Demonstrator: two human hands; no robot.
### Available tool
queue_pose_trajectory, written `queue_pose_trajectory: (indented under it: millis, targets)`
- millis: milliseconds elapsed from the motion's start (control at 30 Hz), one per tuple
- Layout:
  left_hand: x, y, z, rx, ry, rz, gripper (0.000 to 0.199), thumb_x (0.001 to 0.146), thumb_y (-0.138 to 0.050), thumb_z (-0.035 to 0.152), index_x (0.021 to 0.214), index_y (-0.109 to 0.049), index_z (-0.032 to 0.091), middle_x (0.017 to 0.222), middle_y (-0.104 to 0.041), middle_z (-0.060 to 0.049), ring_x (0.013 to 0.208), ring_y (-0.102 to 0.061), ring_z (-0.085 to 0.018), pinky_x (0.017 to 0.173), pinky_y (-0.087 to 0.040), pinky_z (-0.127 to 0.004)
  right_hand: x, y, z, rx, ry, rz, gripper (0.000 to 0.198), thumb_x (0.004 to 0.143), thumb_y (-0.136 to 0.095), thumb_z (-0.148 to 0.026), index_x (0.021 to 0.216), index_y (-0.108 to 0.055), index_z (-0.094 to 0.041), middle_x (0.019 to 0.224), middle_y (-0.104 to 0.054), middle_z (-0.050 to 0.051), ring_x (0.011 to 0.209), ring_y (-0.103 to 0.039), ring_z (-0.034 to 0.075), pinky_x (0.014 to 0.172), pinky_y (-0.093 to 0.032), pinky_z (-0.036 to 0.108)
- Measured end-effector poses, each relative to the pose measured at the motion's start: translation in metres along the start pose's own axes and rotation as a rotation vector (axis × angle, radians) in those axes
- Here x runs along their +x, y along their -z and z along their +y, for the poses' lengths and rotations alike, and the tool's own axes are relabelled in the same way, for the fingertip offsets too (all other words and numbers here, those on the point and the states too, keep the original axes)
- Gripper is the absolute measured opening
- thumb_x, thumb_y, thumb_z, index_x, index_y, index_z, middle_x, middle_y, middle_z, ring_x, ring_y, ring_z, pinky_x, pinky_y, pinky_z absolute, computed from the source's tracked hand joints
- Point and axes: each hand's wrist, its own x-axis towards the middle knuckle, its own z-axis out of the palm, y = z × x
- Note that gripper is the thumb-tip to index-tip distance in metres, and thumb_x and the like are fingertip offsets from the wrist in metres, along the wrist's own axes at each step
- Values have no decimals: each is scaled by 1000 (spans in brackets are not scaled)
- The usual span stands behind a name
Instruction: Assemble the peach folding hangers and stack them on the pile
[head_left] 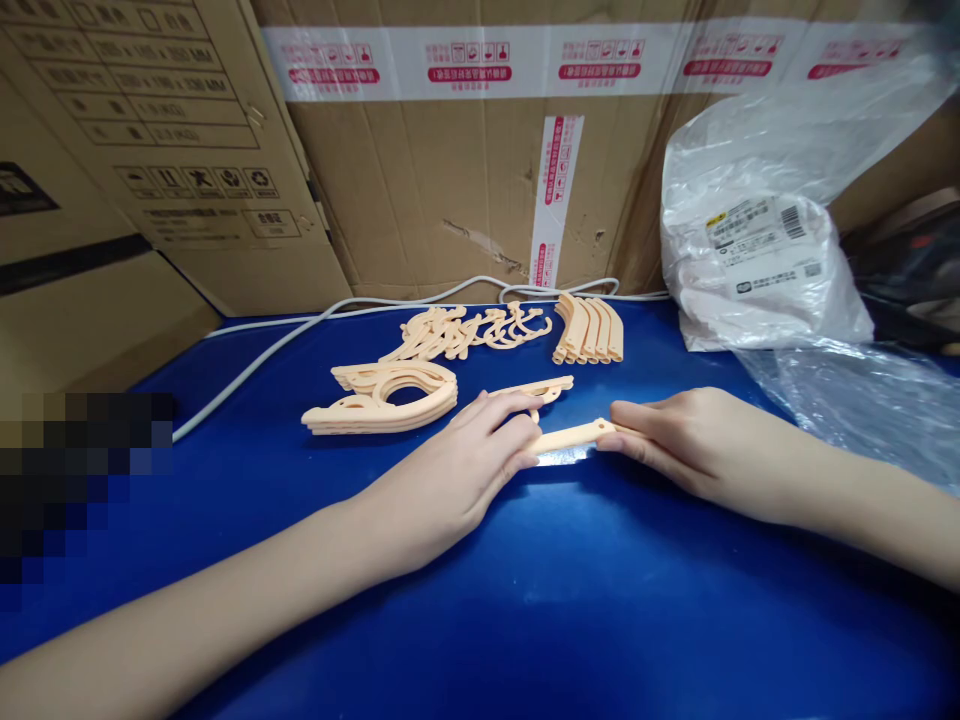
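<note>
Between my two hands is a beige plastic hanger arm (571, 437), a narrow piece with a small hole near its right end. My left hand (469, 465) closes on its left end, thumb in front. At the other end, my right hand (679, 440) pinches with thumb and fingers, and a thin bit of beige plastic shows in that grip. Just behind my left fingers is another beige hanger piece (553, 386); I cannot tell whether it is joined to the held arm. Left of it lies a stack of beige folded hangers (390, 408).
Loose beige hooks (480, 335) and a row of curved arms (589, 332) lie at the back of the blue table (525, 600). A white cable (277, 345) runs behind them. Cardboard boxes (435, 170) wall the back and left; a plastic bag (765, 260) stands at right.
</note>
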Motion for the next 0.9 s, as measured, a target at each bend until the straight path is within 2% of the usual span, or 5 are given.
queue_pose_trajectory:
  millis: [200,467,900]
  targets:
    - [0,0,1,2,3,6,25,104,-30,27,112,-52,20,145,-43,-8,135,-39,-18,120,-23,-43,-1,-3,3,-174,129,140,42,103,-22,-44,76,-44,-21,58,-51,-2,43,-48,13,49,-24,29]
    - [-1,-2,-2,18,-11,13,27,104,-30,27,117,-52,20,147,-42,-7,135,-39,-18,120,-24,-43,-2,-1,3,-233,194,184,41,103,-28,-41,73,-45,-20,59,-50,-2,46,-48,11,50,-25,28]
    - [-1,-4,-2,32,-11,-5,31,104,-27,28,120,-53,20,148,-41,-7,139,-34,-18,120,-23,-42,-2,2,6,-35,171,146,40,99,-41,-38,66,-50,-19,59,-47,-3,49,-43,9,52,-25,27]
